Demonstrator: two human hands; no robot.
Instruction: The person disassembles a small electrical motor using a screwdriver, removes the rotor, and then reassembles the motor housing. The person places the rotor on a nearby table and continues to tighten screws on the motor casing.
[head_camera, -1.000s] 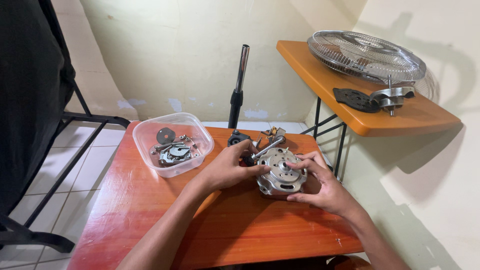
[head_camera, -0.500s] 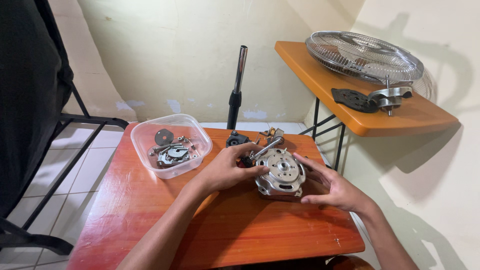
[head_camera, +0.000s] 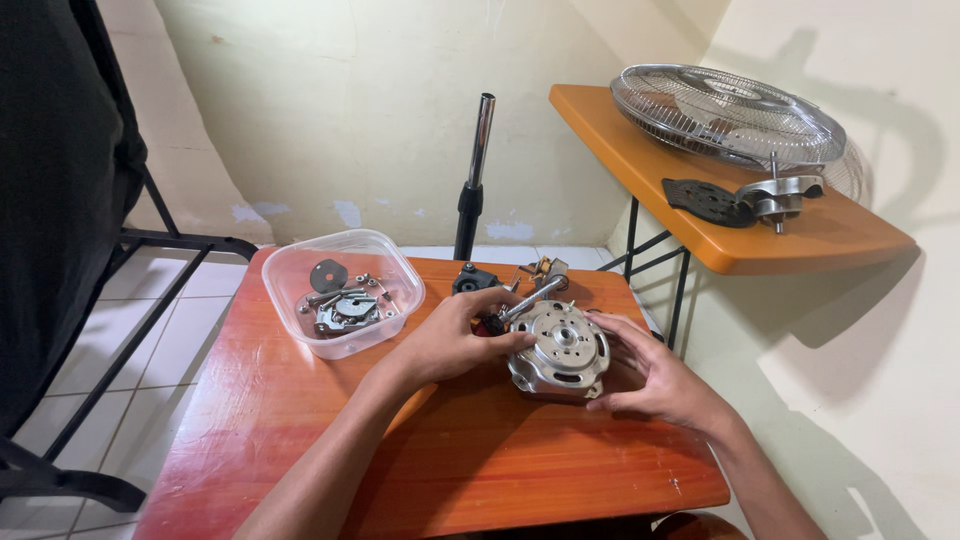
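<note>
Cream walls close in a tight corner where a red-brown wooden counter (head_camera: 300, 440) carries the work. On it, toward the far right, sits a round silver motor (head_camera: 560, 352), its flat face up, ringed with small holes and a raised hub at the centre. The right hand (head_camera: 655, 380) cups its right side, fingers spread along the rim, apparently to steady it. The left hand (head_camera: 455, 340) rests at its left edge with the grip pinched on a small tool with a red handle (head_camera: 493, 325), whose metal shaft (head_camera: 535, 295) slants up over the casing, as if working a fastener there. Left of the hands a clear tub (head_camera: 290, 290) keeps loose screws and plates together. A black pole (head_camera: 475, 170) stands behind, and an orange shelf (head_camera: 740, 250) at right holds a wire fan guard (head_camera: 725, 115).
</note>
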